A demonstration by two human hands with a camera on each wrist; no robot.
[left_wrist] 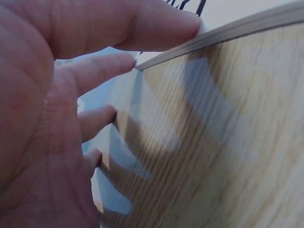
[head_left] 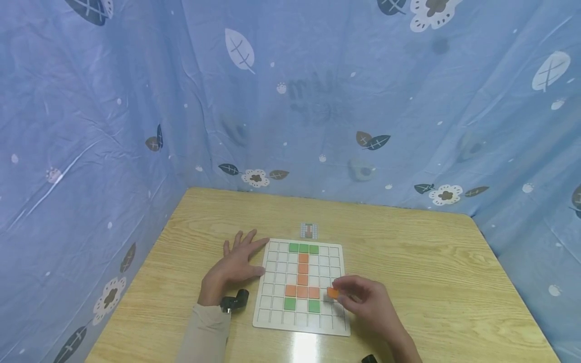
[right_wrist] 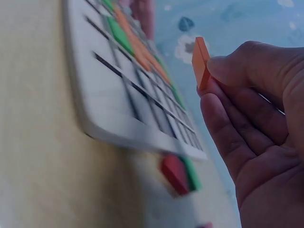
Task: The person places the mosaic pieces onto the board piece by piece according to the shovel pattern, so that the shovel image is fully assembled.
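A white gridded board (head_left: 277,316) lies on the table, bearing green tiles (head_left: 303,248) in its top row and orange tiles (head_left: 302,268) in a column that ends in a short row. Two more green tiles sit just below that row. My right hand (head_left: 369,302) pinches a loose orange tile (right_wrist: 200,64) between thumb and fingers, held over the board's right side. With fingers spread, my left hand (head_left: 236,262) rests at the board's left edge; thumb and index fingertips touch the rim in the left wrist view.
Beyond the board's top edge lies a small card (head_left: 309,231) printed with a grid pattern. A red piece (right_wrist: 175,174) and a green piece (right_wrist: 191,174) show beside the board in the right wrist view. Blue patterned curtains (head_left: 290,116) surround the wooden table (head_left: 408,242).
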